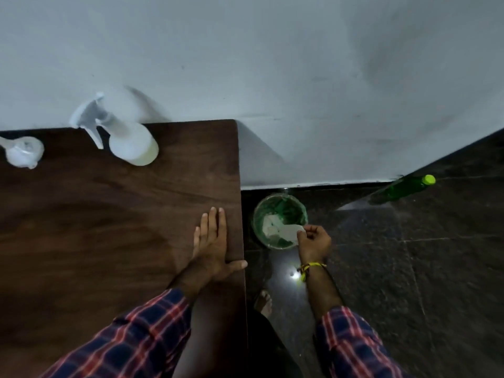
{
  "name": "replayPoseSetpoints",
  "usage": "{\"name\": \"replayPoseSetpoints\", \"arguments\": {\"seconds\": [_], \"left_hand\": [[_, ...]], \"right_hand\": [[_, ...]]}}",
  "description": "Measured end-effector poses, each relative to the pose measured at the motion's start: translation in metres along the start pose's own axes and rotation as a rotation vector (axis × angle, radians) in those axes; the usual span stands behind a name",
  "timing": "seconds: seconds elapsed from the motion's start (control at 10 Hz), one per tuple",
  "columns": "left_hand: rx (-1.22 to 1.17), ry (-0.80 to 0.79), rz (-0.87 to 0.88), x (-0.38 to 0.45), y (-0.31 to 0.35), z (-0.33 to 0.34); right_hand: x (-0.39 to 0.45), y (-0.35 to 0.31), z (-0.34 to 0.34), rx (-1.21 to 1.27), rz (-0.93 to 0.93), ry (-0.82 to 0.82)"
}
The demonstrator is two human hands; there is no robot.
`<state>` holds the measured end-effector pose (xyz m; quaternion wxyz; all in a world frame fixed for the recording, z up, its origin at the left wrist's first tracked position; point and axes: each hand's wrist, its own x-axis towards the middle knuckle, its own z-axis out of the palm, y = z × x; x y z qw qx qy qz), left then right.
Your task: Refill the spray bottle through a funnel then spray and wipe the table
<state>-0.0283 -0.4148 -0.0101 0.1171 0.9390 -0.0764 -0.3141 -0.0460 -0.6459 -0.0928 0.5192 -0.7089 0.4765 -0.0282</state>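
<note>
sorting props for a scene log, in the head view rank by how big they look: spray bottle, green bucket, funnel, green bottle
1. spray bottle, nozzle to base
2. green bucket, on the floor beside the table
3. green bottle, lying farther off on the floor, so it may look smaller than it is
4. funnel, partly cut off by the left edge, so its rank against the green bottle is unsure

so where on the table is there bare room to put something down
Most of the table is bare: the wide brown stretch between the spray bottle and funnel along the far edge and the left hand flat near the right edge. The right hand pinches a white cloth over the green bin.
</note>
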Motion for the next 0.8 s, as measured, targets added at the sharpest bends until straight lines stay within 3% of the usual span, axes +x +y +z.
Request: {"name": "replayPoseSetpoints", "arguments": {"seconds": [0.1,0.4,0.7,0.8], "left_hand": [[0.06,-0.083,-0.012,0.005,-0.001,0.001],[0.063,-0.061,-0.067,0.005,0.002,0.008],[0.07,-0.098,-0.082,0.005,0.009,0.001],[0.081,-0.121,-0.104,0.001,0.016,-0.008]], "right_hand": [[0.034,0.006,0.033,-0.07,0.036,-0.017],[0.103,0.032,0.097,-0.226,0.154,-0.018],[0.105,0.048,0.059,-0.252,0.364,-0.072],[0.083,0.047,0.041,-0.198,0.323,-0.055]]}}
